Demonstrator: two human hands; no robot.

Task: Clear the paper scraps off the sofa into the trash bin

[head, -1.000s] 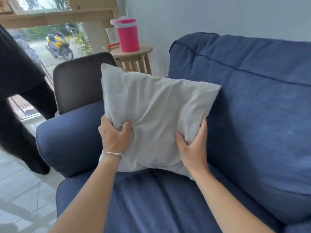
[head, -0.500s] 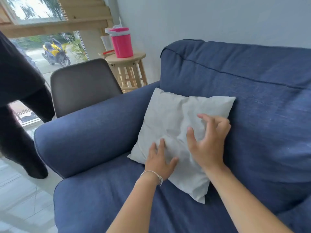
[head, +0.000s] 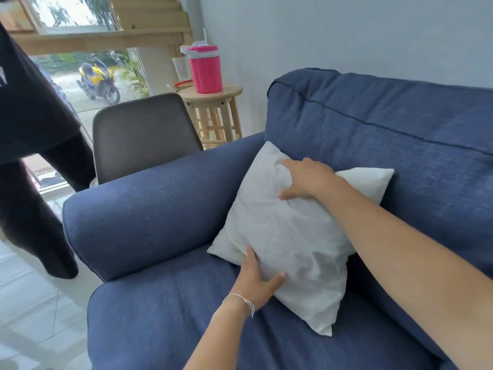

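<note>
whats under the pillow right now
The pillow rests on the sofa seat, against its back. Both hands press on it; anything beneath is hidden. No paper scraps show.

Blue fabric sofa — seat and armrest bare of visible paper scraps — a white cushion leaning in its corner.

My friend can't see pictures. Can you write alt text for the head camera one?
Two bare hands press a pale grey cushion into the corner of a blue sofa: right hand near its top, left hand at its lower edge. No paper scraps show.
</note>
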